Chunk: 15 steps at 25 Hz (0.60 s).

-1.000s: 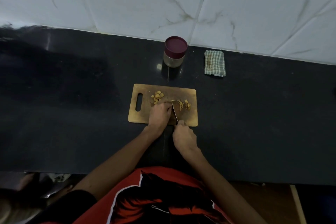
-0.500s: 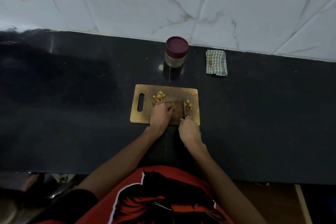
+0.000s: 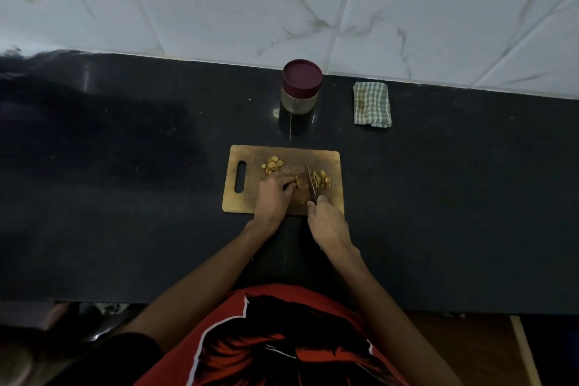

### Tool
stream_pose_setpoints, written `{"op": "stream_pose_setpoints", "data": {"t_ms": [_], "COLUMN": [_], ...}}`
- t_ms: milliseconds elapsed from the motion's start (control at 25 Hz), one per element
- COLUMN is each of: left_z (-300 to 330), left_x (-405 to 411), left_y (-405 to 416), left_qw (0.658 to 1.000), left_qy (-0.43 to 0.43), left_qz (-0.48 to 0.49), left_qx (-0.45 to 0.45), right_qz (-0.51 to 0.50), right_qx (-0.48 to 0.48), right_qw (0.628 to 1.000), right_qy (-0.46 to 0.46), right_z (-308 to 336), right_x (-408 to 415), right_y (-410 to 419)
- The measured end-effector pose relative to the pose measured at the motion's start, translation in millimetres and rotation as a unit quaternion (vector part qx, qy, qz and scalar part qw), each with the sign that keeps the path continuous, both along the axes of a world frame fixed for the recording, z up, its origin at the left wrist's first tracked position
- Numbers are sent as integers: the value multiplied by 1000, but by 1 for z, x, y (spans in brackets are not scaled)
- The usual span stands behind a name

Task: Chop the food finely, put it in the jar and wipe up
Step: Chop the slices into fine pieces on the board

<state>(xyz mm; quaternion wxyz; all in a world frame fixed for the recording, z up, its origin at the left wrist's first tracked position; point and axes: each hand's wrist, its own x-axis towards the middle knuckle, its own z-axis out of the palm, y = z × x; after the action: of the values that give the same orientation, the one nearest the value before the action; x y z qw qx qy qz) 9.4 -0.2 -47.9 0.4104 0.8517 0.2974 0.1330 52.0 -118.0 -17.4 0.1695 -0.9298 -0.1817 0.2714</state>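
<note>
Two hands work nearest me on the wooden board (image 3: 238, 197). My right hand (image 3: 329, 222) grips the knife (image 3: 310, 182), blade pointing away; my left hand (image 3: 272, 197) curls its fingers over the piece of food (image 3: 300, 182) just left of the blade. Cut strips (image 3: 322, 179) lie right of it, slices (image 3: 272, 164) farther left. Beyond stand the lidded jar (image 3: 301, 86) and folded cloth (image 3: 372, 104).

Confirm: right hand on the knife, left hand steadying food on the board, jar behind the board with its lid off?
Not quite: the jar has its maroon lid on, as the head view shows. The rest holds: right hand grips the knife, left hand steadies food on the cutting board.
</note>
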Motion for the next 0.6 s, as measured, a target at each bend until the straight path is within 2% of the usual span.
{"op": "stream_pose_setpoints", "data": {"t_ms": [200,360,480,600], "left_z": [2,7,8,9], "left_x": [-1,0,6,6], "left_y": [-4,-16,-20,-14], "left_qw": [999,994,989,990], "left_qy": [-27,-54,-46,-28], "left_qz": [-17,-89,-132,-135], "left_qx": [23,43,55,41], "right_qz": [-22,-32,-50,-81], "right_qx": [19,36,62,84], "right_qw": [1000,999,996,992], "right_qy": [-11,8,30,48], "right_z": [1,3,4,6], "right_x": [12,10,10,13], "right_y": [-9,-8,-9,-13]}}
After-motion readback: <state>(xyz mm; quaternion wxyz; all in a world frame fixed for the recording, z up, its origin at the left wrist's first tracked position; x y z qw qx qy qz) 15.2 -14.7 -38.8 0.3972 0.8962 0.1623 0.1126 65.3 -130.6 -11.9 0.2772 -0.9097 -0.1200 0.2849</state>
